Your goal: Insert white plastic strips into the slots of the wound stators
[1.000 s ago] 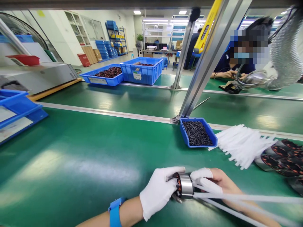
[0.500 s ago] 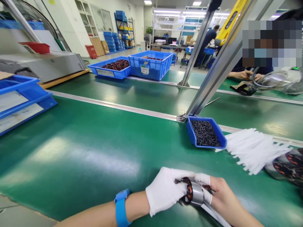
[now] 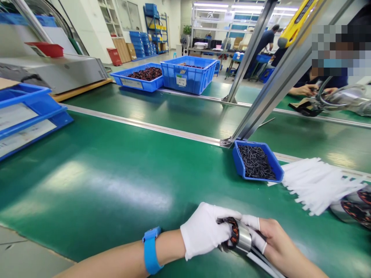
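Note:
My left hand point(image 3: 204, 231), in a white glove with a blue wrist strap, is closed around a small metal ring with copper windings, a motor stator point(image 3: 239, 237), low over the green belt point(image 3: 116, 173). My right hand point(image 3: 274, 241), with white finger cots on two fingers, grips the stator's other side. White sleeving tubes point(image 3: 261, 262) trail from the stator toward the lower right.
A small blue tray of black pins point(image 3: 256, 160) sits just beyond my hands, beside a pile of white tubes point(image 3: 315, 183) and more stators point(image 3: 355, 204). Slanted metal posts point(image 3: 278, 85) rise behind. Blue bins point(image 3: 188, 75) stand far left; another person's hands point(image 3: 304, 89) work across the belt.
The view has swung a little to the left and down. Both hands stay closed on the stator, which has tilted slightly; the trailing white tubes now run more steeply to the lower right.

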A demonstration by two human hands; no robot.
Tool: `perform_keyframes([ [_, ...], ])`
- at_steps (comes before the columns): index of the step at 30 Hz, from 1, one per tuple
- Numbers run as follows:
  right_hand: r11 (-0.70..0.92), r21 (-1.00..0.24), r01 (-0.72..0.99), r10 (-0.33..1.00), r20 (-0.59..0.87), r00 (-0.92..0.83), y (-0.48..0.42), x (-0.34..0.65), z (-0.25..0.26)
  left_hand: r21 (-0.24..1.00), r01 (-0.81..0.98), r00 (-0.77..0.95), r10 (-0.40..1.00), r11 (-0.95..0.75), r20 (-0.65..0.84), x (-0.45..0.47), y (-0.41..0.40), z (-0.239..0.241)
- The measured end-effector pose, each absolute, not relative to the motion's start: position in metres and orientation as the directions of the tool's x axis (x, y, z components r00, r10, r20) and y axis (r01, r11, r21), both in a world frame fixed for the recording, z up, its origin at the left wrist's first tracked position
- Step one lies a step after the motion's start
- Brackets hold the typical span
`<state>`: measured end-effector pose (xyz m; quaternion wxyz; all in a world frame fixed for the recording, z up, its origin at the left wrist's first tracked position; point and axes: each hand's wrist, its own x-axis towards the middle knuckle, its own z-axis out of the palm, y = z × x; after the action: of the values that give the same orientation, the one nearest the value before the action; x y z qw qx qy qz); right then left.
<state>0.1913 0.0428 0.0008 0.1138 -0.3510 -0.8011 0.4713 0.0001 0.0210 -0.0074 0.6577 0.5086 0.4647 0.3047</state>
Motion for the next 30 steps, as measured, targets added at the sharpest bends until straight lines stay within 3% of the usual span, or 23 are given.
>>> perform_keyframes([
  [14, 0.343, -0.812, 0.473, 0.659, -0.15, -0.737, 0.044, 0.196, -0.004, 0.931, 0.046, 0.371, 0.859, 0.361, -0.352, 0.003, 0.021, -0.003],
  [25, 0.416, -0.765, 0.491, 0.667, -0.111, -0.737, 0.054, 0.205, 0.014, 0.972, 0.109, 0.398, 0.888, 0.206, -0.233, -0.003, 0.025, -0.003],
  [27, 0.421, -0.699, 0.577, 0.781, -0.044, -0.624, 0.071, 0.23, 0.016, 0.962, 0.239, 0.402, 0.888, 0.133, -0.222, -0.005, 0.027, -0.001],
  [30, 0.225, -0.41, 0.884, 0.97, 0.179, -0.163, 0.104, 0.285, 0.019, 0.862, 0.486, 0.445, 0.89, -0.143, -0.103, -0.009, 0.03, -0.001],
])
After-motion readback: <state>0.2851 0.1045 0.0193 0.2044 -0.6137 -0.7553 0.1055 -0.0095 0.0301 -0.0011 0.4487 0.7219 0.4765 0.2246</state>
